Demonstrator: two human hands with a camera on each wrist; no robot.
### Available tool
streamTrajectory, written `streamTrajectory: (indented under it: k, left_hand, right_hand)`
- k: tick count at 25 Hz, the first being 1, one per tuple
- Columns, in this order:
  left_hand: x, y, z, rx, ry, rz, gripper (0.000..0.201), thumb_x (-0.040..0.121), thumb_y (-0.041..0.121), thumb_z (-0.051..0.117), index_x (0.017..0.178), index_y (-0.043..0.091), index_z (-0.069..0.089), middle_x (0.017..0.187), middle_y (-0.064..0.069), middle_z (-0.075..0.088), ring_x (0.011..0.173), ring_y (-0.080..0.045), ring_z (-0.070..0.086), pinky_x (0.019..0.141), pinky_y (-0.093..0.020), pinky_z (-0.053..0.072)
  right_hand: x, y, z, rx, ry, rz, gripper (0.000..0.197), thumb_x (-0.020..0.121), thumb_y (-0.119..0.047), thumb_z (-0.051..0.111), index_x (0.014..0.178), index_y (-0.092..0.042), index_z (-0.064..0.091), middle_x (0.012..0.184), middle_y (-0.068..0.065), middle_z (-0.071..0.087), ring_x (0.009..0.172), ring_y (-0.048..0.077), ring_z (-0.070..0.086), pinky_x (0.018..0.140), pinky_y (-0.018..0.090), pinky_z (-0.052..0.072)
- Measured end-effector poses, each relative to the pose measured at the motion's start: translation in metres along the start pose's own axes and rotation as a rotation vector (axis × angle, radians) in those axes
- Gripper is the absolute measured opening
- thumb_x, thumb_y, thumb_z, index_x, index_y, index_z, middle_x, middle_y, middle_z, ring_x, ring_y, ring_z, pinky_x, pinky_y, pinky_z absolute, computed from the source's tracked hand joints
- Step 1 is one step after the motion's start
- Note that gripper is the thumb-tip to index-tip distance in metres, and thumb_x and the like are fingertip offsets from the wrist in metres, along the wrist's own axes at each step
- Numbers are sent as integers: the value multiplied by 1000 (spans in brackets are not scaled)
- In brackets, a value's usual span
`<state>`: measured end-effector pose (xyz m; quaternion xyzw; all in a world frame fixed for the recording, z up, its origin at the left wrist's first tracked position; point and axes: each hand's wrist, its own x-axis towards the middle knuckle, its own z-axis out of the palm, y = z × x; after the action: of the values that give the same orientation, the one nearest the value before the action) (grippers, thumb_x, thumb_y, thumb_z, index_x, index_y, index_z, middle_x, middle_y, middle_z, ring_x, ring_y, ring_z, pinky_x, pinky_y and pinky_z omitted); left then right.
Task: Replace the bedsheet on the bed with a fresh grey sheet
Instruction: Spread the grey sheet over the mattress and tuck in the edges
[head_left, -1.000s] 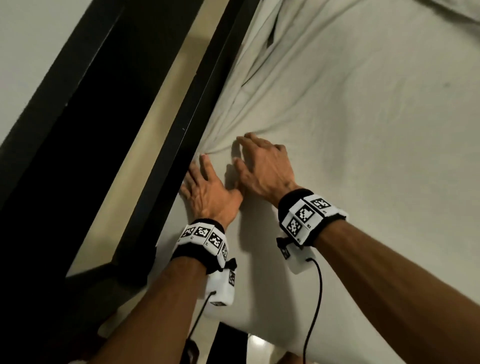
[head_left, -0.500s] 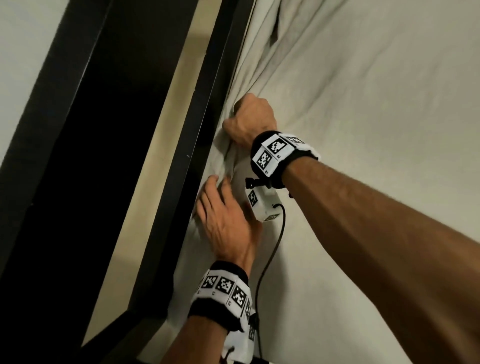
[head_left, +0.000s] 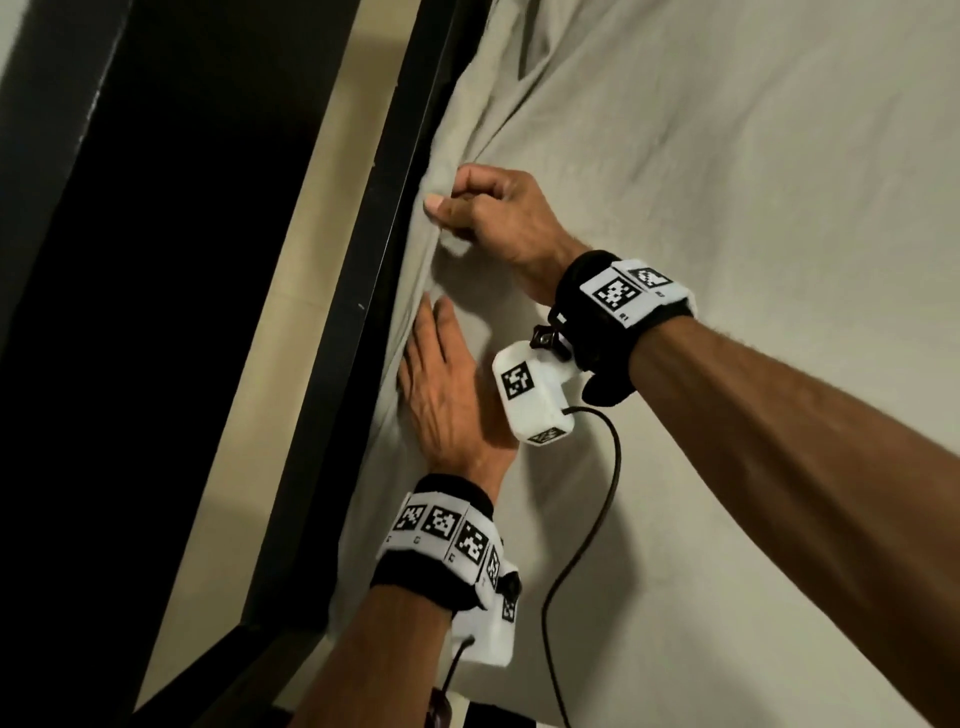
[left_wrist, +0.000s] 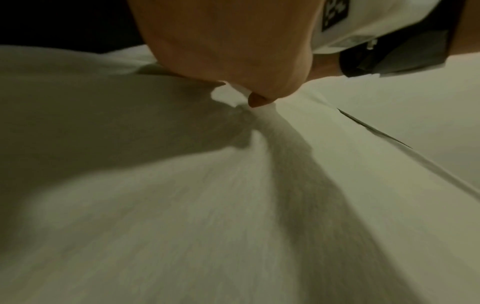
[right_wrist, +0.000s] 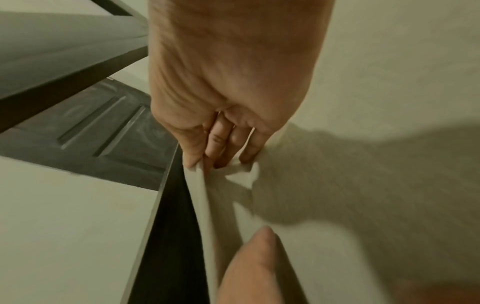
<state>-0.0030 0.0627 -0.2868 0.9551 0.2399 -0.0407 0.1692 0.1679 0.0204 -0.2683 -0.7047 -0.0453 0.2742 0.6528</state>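
Note:
A pale grey sheet covers the mattress and fills the right of the head view. My right hand grips a fold of the sheet's edge beside the black bed frame; in the right wrist view its curled fingers bunch the cloth. Just below, my left hand lies flat with straight fingers, pressing the sheet down by the frame. The left wrist view shows that palm on the wrinkled cloth.
The black frame rail runs diagonally along the sheet's left edge, with a narrow beige strip and a dark gap beyond it. A dark panelled door shows in the right wrist view. Cables hang from both wrist cameras.
A second ago both hands lay flat on the sheet. My right hand has since moved up along the frame and closed on the sheet's edge; my left hand stays pressed flat below it.

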Motion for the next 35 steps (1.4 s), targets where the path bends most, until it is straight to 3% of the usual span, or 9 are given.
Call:
streamTrajectory:
  k: [6, 8, 11, 15, 20, 23, 29, 32, 35]
  left_hand:
    - [26, 8, 2, -58, -67, -167, 81, 91, 47, 56, 150, -3, 33, 152, -21, 43, 137, -37, 45, 114, -46, 36]
    - [48, 6, -1, -125, -129, -272, 85, 88, 46, 59, 154, 1, 26, 156, -22, 39, 142, -37, 40, 117, -46, 34]
    - [71, 6, -6, -225, -245, -385, 80, 96, 40, 54, 158, 4, 18, 159, -24, 33, 147, -37, 34, 119, -46, 31]
    - [30, 1, -7, -243, -135, -326, 87, 97, 46, 55, 162, 14, 7, 169, -12, 13, 156, -27, 15, 125, -40, 13]
    - [10, -16, 2, -62, -126, -260, 94, 95, 55, 53, 161, 8, 5, 167, -19, 14, 155, -33, 17, 125, -42, 14]
    - [20, -5, -1, -94, -153, -292, 93, 95, 51, 51, 160, 1, 6, 166, -23, 15, 154, -35, 16, 126, -44, 15]
    - [18, 28, 6, -31, -12, 207, 80, 93, 47, 38, 161, 9, 18, 170, -11, 8, 158, -21, 5, 127, -45, 13]
    - [82, 50, 16, 99, -18, 325, 77, 97, 52, 28, 162, 15, 14, 171, -9, 3, 158, -22, 2, 125, -51, 12]
    - [132, 64, 23, 122, 34, 207, 81, 97, 60, 27, 162, 13, 14, 170, -12, 9, 157, -28, 11, 124, -53, 16]
  right_hand:
    - [-20, -5, 2, -864, -11, -312, 39, 87, -39, 40, 91, -15, 71, 84, 1, 71, 75, 21, 65, 66, 28, 50]
    - [-31, 6, -4, -1093, -141, -433, 53, 82, -43, 30, 96, -18, 73, 98, 4, 73, 91, 23, 66, 85, 38, 52]
    - [-28, 12, -12, -1385, -358, -441, 60, 91, -47, 24, 125, -23, 67, 138, 3, 62, 134, 24, 50, 114, 51, 32]
    - [-12, 2, 9, -1625, -480, -311, 61, 104, -53, 28, 159, -27, 37, 171, 4, 25, 159, 25, 15, 124, 61, 4]
    - [1, 5, 36, -1730, -491, -175, 65, 107, -57, 20, 165, -27, 21, 173, 5, 12, 161, 29, 2, 123, 66, -8]
    - [-13, 7, 22, -1589, -410, -310, 65, 104, -55, 23, 159, -24, 37, 171, 11, 21, 160, 30, 11, 125, 65, -1]
    - [-30, 22, -84, -1277, 193, -436, 54, 103, -47, 37, 138, -13, 61, 151, 16, 53, 143, 33, 46, 118, 52, 31]
    - [1, 20, -132, -1352, 235, -275, 60, 103, -52, 30, 152, -20, 43, 161, 13, 38, 150, 33, 33, 121, 56, 22]
    - [22, 30, -143, -1348, 196, -246, 67, 105, -59, 24, 164, -27, 22, 173, 9, 14, 160, 28, 11, 126, 58, 5]
